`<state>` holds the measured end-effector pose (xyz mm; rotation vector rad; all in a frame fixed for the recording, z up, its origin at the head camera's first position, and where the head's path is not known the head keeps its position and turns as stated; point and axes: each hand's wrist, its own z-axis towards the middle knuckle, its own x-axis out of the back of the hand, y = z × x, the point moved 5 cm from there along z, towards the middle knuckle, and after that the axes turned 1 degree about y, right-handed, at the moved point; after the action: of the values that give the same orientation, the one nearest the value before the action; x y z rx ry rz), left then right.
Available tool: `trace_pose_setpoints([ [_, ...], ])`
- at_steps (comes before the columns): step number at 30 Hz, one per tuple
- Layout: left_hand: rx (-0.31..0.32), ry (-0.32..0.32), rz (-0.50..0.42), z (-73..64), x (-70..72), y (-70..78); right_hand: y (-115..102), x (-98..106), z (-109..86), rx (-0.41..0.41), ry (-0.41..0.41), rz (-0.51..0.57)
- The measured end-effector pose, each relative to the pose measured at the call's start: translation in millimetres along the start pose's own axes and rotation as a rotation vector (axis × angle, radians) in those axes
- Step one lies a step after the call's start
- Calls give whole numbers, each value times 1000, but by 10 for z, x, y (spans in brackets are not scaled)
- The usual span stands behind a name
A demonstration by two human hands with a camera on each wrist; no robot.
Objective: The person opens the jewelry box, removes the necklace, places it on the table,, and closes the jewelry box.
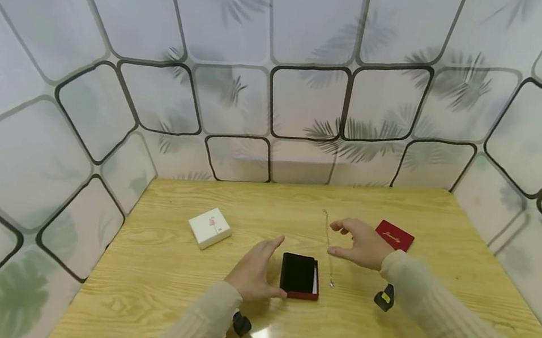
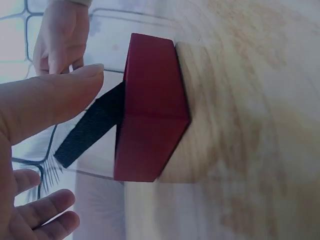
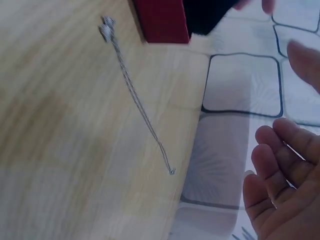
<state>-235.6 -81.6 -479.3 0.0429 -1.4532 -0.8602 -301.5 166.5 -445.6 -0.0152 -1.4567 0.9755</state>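
A small red box (image 2: 155, 105) sits on the table, and a black pad (image 2: 90, 130) slants up out of its top. Just left of this box is my left hand (image 1: 253, 274), thumb near the front corner and fingers spread, with nothing in its grasp. A thin silver necklace (image 3: 145, 117) lies stretched out on the wood to the right of the box, its pendant (image 1: 332, 284) at the near end. Over the far part of the chain, my right hand (image 1: 363, 244) hovers with fingers loosely bent and holding nothing.
To the left stands a white box (image 1: 210, 228) with small red print. A dark red card (image 1: 394, 236) with gold lettering lies beyond my right wrist. Patterned cloth (image 1: 306, 99) hangs behind the wooden table (image 1: 143, 278) and along its sides.
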Motion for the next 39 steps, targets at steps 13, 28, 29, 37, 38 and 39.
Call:
trace_pose_setpoints([
  [13, -164, -29, 209, 59, 54, 111, -183, -512, -203, 89, -165, -158],
  [28, -211, -63, 300, 76, 12, 131, -286, -680, -242, 107, -187, -191],
  [29, -207, -65, 298, 76, 10, 129, -286, -681, -242, 106, -187, -190],
  [37, -212, -55, 283, 83, 5, 118, -258, -706, -239, 88, -192, -166],
  [38, -211, -53, 281, 84, 4, 116, -255, -710, -237, 89, -192, -166],
  [39, -207, -54, 279, 85, 0, 112, -249, -715, -236, 89, -193, -165],
])
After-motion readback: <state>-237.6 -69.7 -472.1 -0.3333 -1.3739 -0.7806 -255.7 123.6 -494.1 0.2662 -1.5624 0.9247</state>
